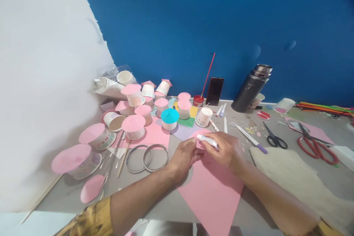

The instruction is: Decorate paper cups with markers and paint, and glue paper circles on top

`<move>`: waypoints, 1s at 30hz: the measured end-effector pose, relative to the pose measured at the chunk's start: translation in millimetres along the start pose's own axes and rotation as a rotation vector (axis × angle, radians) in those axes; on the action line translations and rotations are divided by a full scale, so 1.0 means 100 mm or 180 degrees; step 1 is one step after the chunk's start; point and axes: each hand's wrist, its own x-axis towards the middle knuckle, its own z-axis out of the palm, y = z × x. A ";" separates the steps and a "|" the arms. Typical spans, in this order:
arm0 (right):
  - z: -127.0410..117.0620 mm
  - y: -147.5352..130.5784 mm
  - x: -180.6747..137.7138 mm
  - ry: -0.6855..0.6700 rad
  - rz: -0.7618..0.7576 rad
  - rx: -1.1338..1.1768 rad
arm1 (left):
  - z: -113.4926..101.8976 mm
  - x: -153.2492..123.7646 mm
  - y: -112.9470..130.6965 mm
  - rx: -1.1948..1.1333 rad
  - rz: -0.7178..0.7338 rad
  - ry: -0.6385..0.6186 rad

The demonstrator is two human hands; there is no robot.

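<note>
My right hand (225, 151) is closed around a small white glue tube (208, 141), its tip pointing left toward my left hand. My left hand (183, 158) pinches the near edge of a pink paper circle (201, 133), which is partly hidden behind the fingers and tube. Under both hands lies a large pink paper sheet (214, 195), reaching the table's front edge. Just beyond stand a white paper cup (204, 117) and a cup with a blue paper cone roof (170, 116). Left of my left hand, two overlapping grey rings (155, 158) lie flat.
Several cups with pink paper roofs (133, 123) crowd the left side. A black flask (251, 89), a phone (215, 91) and a red paint pot (198, 100) stand by the wall. Black scissors (274, 140), red-handled scissors (316, 147) and a cloth (293, 177) lie right.
</note>
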 end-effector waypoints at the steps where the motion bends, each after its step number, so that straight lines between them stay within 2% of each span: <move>1: 0.00 0.01 0.00 0.0012 -0.0008 0.0029 | 0.01 -0.01 0.01 -0.0162 -0.0071 -0.0038; 6: -0.01 -0.01 0.05 0.0042 -0.0248 0.0216 | 0.00 0.01 0.13 -0.0810 -0.0348 -0.0143; 11: -0.07 -0.08 0.09 -0.0175 -0.0645 0.0471 | -0.07 0.06 0.20 -0.1047 -0.0565 0.0078; 15: -0.06 -0.09 0.08 -0.0291 -0.0707 0.0594 | -0.07 0.08 0.18 -0.1206 -0.0773 -0.0163; 20: -0.01 -0.11 0.05 -0.0281 -0.0590 0.0516 | -0.05 0.08 0.09 -0.1210 -0.0866 -0.0516; 30: -0.02 -0.21 0.02 -0.0185 -0.0023 0.0204 | 0.01 0.01 0.04 -0.0883 -0.0495 -0.0172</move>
